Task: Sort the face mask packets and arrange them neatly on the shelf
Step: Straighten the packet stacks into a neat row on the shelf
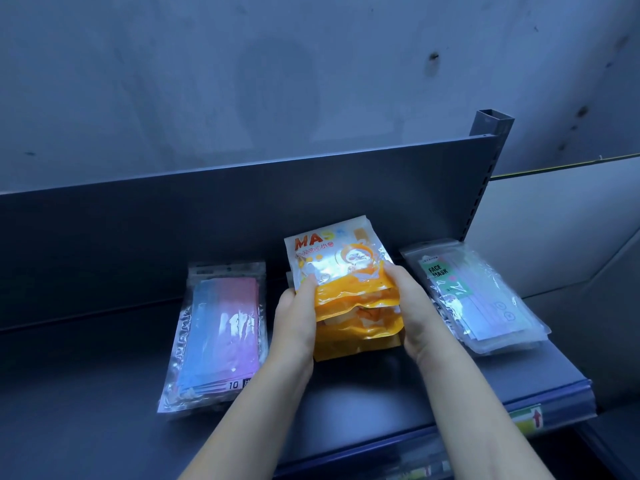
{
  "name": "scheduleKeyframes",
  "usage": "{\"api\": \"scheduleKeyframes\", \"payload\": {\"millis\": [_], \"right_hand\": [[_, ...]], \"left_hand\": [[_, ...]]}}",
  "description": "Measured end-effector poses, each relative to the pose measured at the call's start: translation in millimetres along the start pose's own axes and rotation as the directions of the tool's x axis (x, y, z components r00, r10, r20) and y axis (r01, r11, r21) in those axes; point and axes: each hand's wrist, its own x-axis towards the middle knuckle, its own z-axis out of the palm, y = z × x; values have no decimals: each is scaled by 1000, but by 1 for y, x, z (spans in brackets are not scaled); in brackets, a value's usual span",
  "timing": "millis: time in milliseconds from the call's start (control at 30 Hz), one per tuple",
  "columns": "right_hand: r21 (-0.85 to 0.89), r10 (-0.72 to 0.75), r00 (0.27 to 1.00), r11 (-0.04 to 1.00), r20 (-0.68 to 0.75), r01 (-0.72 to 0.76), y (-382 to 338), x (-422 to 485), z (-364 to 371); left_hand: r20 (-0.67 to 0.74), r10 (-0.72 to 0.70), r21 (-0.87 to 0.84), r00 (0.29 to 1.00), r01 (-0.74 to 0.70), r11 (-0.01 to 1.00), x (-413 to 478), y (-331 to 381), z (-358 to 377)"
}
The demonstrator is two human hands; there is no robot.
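A stack of orange mask packets [349,299] with a cartoon print stands in the middle of the dark grey shelf [86,393]. My left hand [298,323] grips its left edge, thumb on the front. My right hand [412,313] grips its right edge. The top packet tilts up towards the back panel. To the left lies a pile of clear packets with blue and pink masks [221,334], flat on the shelf. On the right lies a pile of clear packets labelled FACE MASK [478,299], slanted near the shelf's right end.
The shelf's upright back panel [242,209] rises behind the packets, with a slotted post [491,140] at its right end. A price strip [530,420] runs along the front edge. A grey wall [277,64] stands behind.
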Motion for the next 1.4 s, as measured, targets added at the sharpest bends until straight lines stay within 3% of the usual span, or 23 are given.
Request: {"api": "scheduleKeyframes", "payload": {"millis": [200, 367, 433, 733, 967, 1100, 1400], "right_hand": [[98, -31, 999, 995, -30, 34, 11, -1, -4], [204, -30, 956, 975, -291, 92, 27, 0, -3], [276, 7, 944, 957, -330, 89, 34, -1, 0], [356, 35, 958, 932, -286, 72, 37, 8, 4], [76, -24, 986, 996, -166, 37, 34, 15, -2], [18, 10, 992, 1000, -122, -7, 29, 10, -1], [109, -43, 987, 992, -156, 60, 31, 13, 1]], "left_hand": [[-5, 30, 4, 1000, -30, 1000, 1, -1, 1], [-13, 36, -4, 999, -36, 999, 2, -3, 1], [-15, 34, -1, 999, -34, 999, 0, -4, 2], [-50, 31, -14, 998, -32, 999, 3, 2, -6], [-38, 35, -20, 999, -36, 999, 3, 0, -10], [-46, 7, -10, 999, -7, 1000, 0, 4, -12], [-53, -5, 74, 999, 9, 997, 4, 2, -11]]}}
